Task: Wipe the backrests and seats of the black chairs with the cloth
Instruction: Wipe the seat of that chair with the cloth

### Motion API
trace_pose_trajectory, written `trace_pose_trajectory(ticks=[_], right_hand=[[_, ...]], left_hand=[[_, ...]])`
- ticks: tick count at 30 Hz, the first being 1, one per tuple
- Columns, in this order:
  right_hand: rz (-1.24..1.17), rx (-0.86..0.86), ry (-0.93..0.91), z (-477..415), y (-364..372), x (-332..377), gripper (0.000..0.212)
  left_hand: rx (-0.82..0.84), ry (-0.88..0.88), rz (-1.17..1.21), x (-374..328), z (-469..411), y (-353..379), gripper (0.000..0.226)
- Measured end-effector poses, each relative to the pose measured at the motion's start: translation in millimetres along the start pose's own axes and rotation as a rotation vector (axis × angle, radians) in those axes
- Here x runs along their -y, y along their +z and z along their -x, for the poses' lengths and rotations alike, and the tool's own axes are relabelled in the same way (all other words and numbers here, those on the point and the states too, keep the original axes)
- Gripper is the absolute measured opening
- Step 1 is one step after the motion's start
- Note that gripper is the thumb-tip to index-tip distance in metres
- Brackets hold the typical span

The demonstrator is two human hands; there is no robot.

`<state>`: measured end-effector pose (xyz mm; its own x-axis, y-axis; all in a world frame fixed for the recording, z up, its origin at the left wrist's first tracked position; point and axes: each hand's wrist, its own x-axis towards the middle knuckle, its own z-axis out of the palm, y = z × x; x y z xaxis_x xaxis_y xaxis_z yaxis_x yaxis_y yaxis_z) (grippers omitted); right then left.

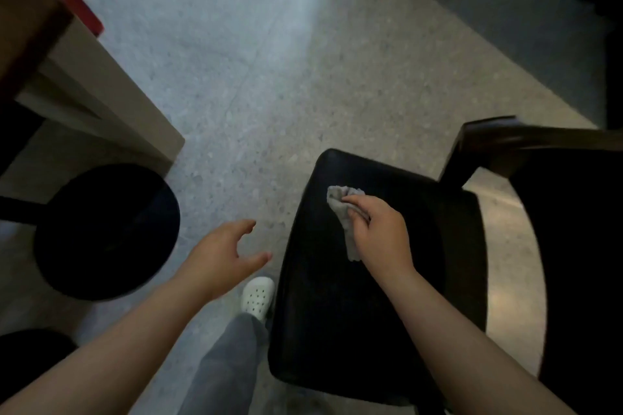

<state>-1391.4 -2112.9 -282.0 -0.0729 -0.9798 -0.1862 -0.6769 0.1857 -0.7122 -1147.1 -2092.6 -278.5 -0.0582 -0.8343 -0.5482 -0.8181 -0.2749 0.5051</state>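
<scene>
Clutched in the right hand (379,232), a crumpled cloth (342,212) is pressed to the black chair's seat (337,296) while the left hand (219,256) is held open and empty; corners could be missed because the cloth is bunched.

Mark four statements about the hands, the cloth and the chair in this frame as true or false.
1. The right hand grips the grey cloth against the black chair seat. True.
2. The left hand holds a second cloth. False: it is open and holds nothing.
3. The cloth is spread flat over the whole seat. False: it is bunched up and covers only a small patch.
4. A white shoe shows just left of the seat. True.
</scene>
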Motion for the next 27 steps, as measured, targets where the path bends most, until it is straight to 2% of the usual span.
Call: trace_pose_trajectory(ticks=[8, 14, 19, 24, 27], right_hand=[[-0.105, -0.179, -0.030, 46.1, -133.0, 64.2, 0.025], [-0.143, -0.261, -0.081, 90.9, -204.0, 97.0, 0.025], [-0.231, -0.287, -0.107, 144.2, -245.3, 108.5, 0.024], [-0.314, -0.322, -0.103, 185.4, -261.4, 110.0, 0.029], [-0.338, -0.316, -0.099, 188.0, -259.2, 114.2, 0.024]], left_hand=[[-0.153, 0.216, 0.026, -106.3, 72.6, -56.7, 0.069], [-0.277, 0.333, 0.037, -160.9, 129.3, -89.5, 0.067], [-0.361, 0.342, 0.125, -177.4, 180.0, -98.9, 0.063], [-0.350, 0.332, 0.116, -174.0, 218.4, -98.5, 0.062], [-0.341, 0.316, 0.106, -167.3, 228.5, -100.8, 0.062]])
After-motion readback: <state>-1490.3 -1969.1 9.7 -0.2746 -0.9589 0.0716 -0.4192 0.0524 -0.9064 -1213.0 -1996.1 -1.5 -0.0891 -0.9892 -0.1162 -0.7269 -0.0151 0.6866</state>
